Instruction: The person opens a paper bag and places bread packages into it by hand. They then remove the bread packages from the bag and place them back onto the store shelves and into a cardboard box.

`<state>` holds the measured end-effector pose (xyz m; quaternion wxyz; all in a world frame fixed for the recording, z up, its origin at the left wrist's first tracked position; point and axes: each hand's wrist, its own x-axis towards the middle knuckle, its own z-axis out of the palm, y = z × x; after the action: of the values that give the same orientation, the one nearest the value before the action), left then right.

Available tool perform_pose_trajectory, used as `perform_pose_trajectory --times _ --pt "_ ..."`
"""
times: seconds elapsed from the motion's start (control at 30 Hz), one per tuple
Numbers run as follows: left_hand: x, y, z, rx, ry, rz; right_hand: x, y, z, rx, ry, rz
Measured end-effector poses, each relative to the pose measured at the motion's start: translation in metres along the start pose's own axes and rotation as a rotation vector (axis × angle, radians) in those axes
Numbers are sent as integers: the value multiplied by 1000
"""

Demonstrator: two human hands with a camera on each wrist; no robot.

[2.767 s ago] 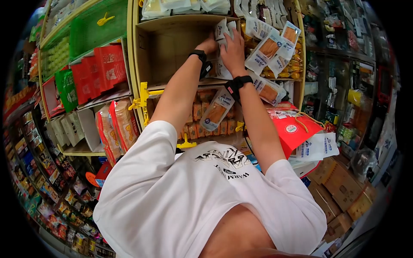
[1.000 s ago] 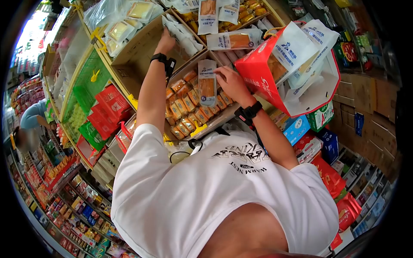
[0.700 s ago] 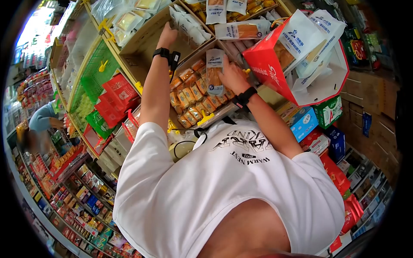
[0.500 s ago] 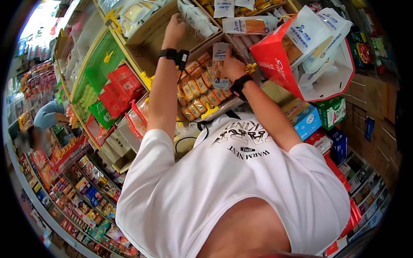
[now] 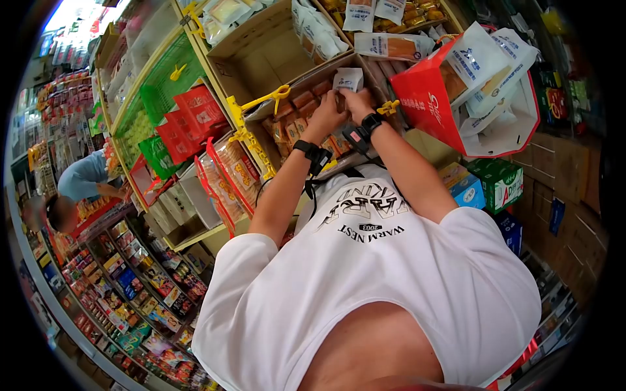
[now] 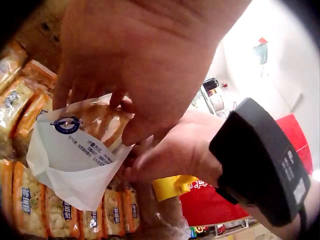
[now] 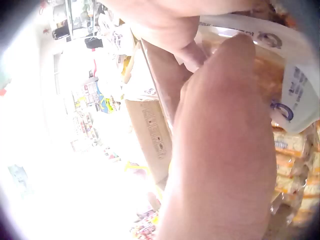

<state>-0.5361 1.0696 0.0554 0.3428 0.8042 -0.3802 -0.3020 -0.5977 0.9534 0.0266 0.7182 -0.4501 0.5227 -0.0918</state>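
Both hands are together over the box of small orange-wrapped cakes (image 5: 304,100). My left hand (image 5: 327,118) pinches a clear-fronted bread packet with a white printed back (image 5: 349,79). My right hand (image 5: 358,104) grips the same packet from the right side, its fingers close to the left ones. In the left wrist view the bread packet (image 6: 75,150) is tilted, its white printed side bent outward, and the left hand (image 6: 135,55) covers its upper part. Brown bread shows through the clear film of the packet (image 7: 270,70) in the right wrist view.
Behind stands a cardboard box (image 5: 261,62) with white packets (image 5: 317,32) along its right side. A red gift bag (image 5: 424,98) holding bread packets is at the right. Yellow clips (image 5: 257,104) stick out at the left, by red bread bags (image 5: 236,171).
Earlier both hands were at the white packets in the cardboard box. The right hand then took hold of the bread packet below; the left hand has since left the box and joined it there.
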Motion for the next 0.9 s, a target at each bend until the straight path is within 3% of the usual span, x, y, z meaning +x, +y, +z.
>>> perform_pose_trajectory --times 0.17,0.27,0.3,0.37,0.43,0.5,0.57,0.63,0.7,0.77,0.83,0.9 --pt "-19 37 -57 -319 -186 -201 -46 -39 -12 101 -157 16" --pt "-18 59 -98 -64 172 -7 -60 -58 -6 -311 -156 -496" --pt "-15 70 -114 36 310 83 -72 -72 0 -311 -160 -495" --pt "-8 111 -158 122 345 75 -100 -107 21 -431 -192 -702" --pt "5 121 -192 353 129 199 -99 -122 37 -467 -170 -788" --pt "20 127 -214 320 214 333 -93 -134 53 -450 -102 -997" --pt "31 136 -233 314 206 373 -92 -142 59 -379 -125 -1042" --pt "41 143 -239 439 375 511 -90 -144 60 -382 -64 -1190" --pt "57 121 -236 490 347 500 -81 -134 48 -382 -114 -1144" --pt "80 80 -217 732 357 273 -78 -121 30 -385 -165 -1092" --pt "100 47 -194 730 343 201 -82 -110 11 -410 -214 -751" --pt "113 19 -169 727 294 126 -74 -90 -5 -401 -200 -722"
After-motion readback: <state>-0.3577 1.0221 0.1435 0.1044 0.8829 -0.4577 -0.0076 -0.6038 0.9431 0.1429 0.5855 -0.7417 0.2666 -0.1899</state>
